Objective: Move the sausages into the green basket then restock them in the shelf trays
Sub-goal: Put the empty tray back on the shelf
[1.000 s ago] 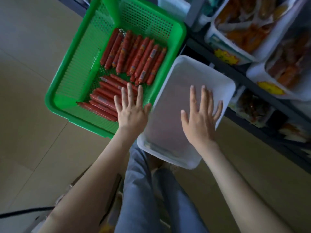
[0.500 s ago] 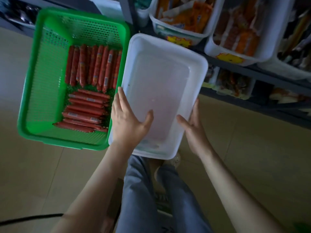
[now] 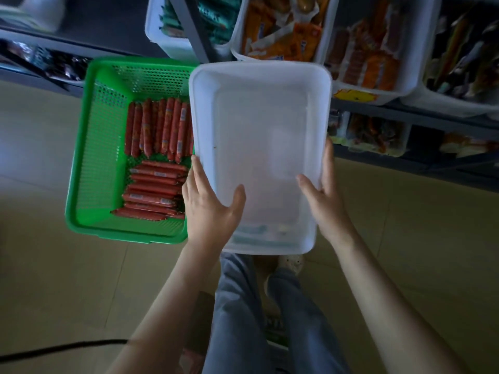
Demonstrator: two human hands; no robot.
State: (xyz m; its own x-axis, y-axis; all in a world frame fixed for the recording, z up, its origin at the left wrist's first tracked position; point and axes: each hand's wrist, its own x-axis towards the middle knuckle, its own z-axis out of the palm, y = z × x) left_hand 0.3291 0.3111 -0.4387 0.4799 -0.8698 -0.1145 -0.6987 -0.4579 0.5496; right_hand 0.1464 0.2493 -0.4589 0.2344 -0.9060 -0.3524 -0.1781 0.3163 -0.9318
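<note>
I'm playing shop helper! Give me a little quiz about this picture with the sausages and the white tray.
1. True or false: the red wrapped sausages lie in the white rectangular plastic tray.
2. Look at the left hand and the right hand. Which grips the tray? A) left only B) right only C) both
3. Fill in: the green perforated plastic basket stands on the tan ____.
Key: 1 false, they lie in the green basket. 2 C. 3 floor.
</note>
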